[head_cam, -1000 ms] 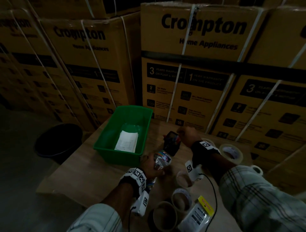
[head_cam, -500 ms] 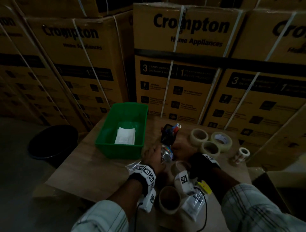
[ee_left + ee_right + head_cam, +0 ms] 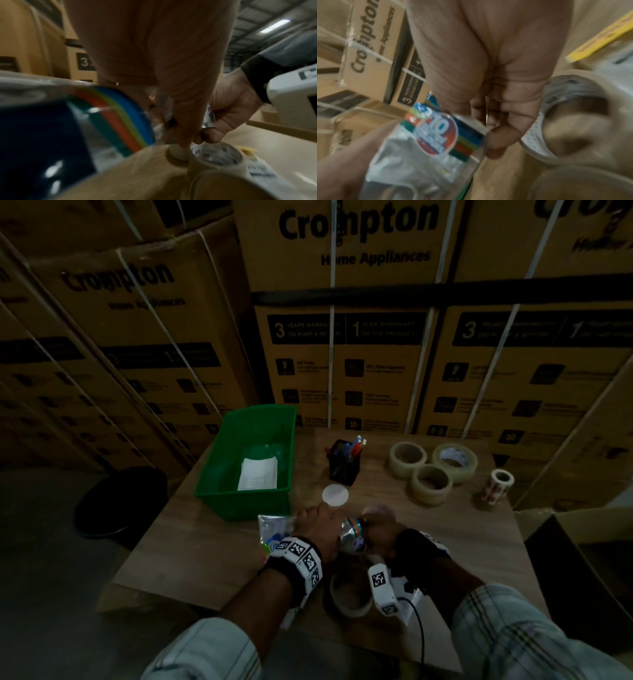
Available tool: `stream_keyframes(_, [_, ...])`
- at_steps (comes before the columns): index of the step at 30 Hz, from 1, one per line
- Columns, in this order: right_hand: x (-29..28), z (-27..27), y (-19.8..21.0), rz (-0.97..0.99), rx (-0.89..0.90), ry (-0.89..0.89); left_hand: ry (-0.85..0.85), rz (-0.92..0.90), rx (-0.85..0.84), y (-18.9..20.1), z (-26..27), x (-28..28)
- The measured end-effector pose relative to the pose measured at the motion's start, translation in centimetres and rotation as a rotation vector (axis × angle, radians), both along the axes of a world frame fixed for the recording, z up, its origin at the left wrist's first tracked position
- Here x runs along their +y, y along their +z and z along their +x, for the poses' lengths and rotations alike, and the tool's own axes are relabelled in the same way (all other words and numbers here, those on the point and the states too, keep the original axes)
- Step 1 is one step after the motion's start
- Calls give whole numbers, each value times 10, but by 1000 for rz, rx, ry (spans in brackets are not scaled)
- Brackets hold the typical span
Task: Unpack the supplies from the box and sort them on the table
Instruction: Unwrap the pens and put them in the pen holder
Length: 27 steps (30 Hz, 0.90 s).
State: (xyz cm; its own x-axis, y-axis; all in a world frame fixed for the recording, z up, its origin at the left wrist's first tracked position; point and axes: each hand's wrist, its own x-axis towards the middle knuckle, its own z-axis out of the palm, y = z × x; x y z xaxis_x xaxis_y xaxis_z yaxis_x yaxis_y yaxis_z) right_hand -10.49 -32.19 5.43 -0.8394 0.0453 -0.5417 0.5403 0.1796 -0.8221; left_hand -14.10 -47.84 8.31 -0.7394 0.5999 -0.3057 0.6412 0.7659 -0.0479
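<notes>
Over the middle of the wooden table [image 3: 205, 542], both hands hold a clear plastic packet [image 3: 352, 534] with coloured stripes. My left hand [image 3: 317, 520] grips its left side and my right hand [image 3: 378, 523] pinches its right edge. The right wrist view shows the packet [image 3: 436, 135] with a round label, pinched by my right fingers [image 3: 498, 136]. In the left wrist view the stripes of the packet [image 3: 111, 119] fill the left. A black pen holder [image 3: 344, 462] with pens stands further back on the table.
A green bin [image 3: 212, 474] holding white paper sits at back left. Three tape rolls [image 3: 430, 484] and a small sticker roll [image 3: 496, 486] lie at back right, a white disc [image 3: 335, 494] before the holder. Another tape roll [image 3: 349, 594] lies under my wrists. An open carton [image 3: 582, 542] stands right, a black bucket [image 3: 120, 505] left.
My right hand has set the pen holder down on the table and come back to the striped packet, which my left hand kept holding. The head view has shifted.
</notes>
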Motion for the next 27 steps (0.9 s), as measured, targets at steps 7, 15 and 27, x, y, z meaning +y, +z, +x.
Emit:
stream_keyframes(7, [21,-23,16,152,131,164,274,372,-200,-13,-11,-6])
stream_keyframes(15, [53,-71,66,297,405,175,607,624,-299,-60,-25,-9])
stream_keyframes(27, [77,-142,131,670,698,-103,668,707,-311,-48,-49,26])
